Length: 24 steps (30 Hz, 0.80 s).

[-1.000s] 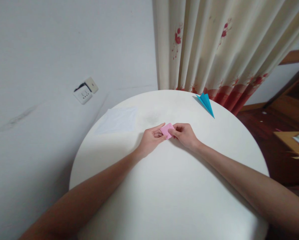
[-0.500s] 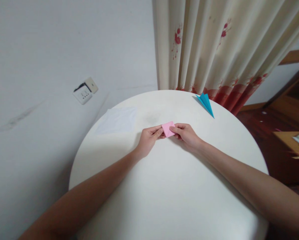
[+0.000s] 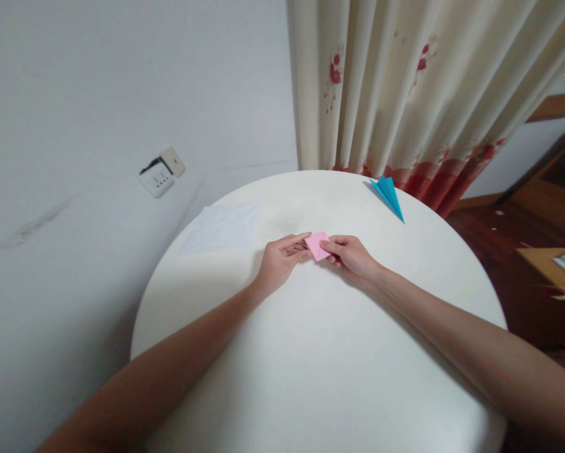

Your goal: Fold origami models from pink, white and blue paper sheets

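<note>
Head view: the right hand (image 3: 352,257) has its thumb and fingers pinching a folded pink paper (image 3: 314,241), held over the round white bench (image 3: 320,352) between its middle and far edge. The left hand (image 3: 277,261) is at the paper's left corner, fingers spread from the thumb; contact is unclear. Folded blue paper (image 3: 390,197) lies near the bench's far right edge, a white sheet (image 3: 223,228) near the far left.

Soft, diffuse light brightens the tabletop (image 3: 320,352), faint shadows edge the arms (image 3: 428,308), the wall (image 3: 98,94) dims toward eight o'clock, and wide-angle stretch and blur soften three o'clock.
</note>
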Each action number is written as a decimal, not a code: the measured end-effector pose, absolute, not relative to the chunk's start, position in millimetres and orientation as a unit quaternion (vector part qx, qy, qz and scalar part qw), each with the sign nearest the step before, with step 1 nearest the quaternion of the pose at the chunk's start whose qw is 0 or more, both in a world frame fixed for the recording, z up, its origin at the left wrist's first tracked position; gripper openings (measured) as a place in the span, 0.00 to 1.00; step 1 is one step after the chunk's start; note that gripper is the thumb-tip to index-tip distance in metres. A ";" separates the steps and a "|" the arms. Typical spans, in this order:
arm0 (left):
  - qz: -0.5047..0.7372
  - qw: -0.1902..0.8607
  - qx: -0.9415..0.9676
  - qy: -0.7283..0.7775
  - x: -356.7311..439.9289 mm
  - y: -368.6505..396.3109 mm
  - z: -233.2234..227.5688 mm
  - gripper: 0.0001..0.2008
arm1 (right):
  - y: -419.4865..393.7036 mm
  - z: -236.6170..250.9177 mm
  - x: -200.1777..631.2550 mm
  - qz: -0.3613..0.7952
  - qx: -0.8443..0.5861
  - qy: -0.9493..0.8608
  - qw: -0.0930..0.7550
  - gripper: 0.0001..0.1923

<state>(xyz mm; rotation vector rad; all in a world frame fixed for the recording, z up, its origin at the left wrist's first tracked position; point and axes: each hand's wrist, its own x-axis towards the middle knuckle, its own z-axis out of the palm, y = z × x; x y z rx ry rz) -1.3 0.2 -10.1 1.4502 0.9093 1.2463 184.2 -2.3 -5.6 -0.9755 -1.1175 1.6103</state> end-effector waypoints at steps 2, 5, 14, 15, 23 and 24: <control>0.511 0.486 0.606 0.369 -2.0 1.0 -10.9 0.23 | -1.7 -6.5 184.3 0.649 -0.398 -0.451 0.465 0.20; 0.489 0.491 0.621 0.367 -2.4 1.0 -11.3 0.25 | -0.8 -8.2 184.0 0.636 -0.410 -0.450 0.474 0.20; 0.450 0.447 0.665 0.396 -1.1 -1.7 -10.5 0.35 | -0.8 -9.8 182.1 0.612 -0.425 -0.457 0.485 0.20; 0.450 0.451 0.662 0.395 -1.0 -1.7 -10.8 0.34 | -0.7 -10.0 182.0 0.611 -0.426 -0.457 0.486 0.20; 0.457 0.484 0.634 0.394 0.1 -0.3 -14.2 0.35 | 0.3 -12.5 183.5 0.590 -0.420 -0.489 0.486 0.20; 0.458 0.485 0.633 0.392 0.2 -0.4 -14.6 0.35 | 0.2 -12.4 183.6 0.586 -0.421 -0.494 0.485 0.20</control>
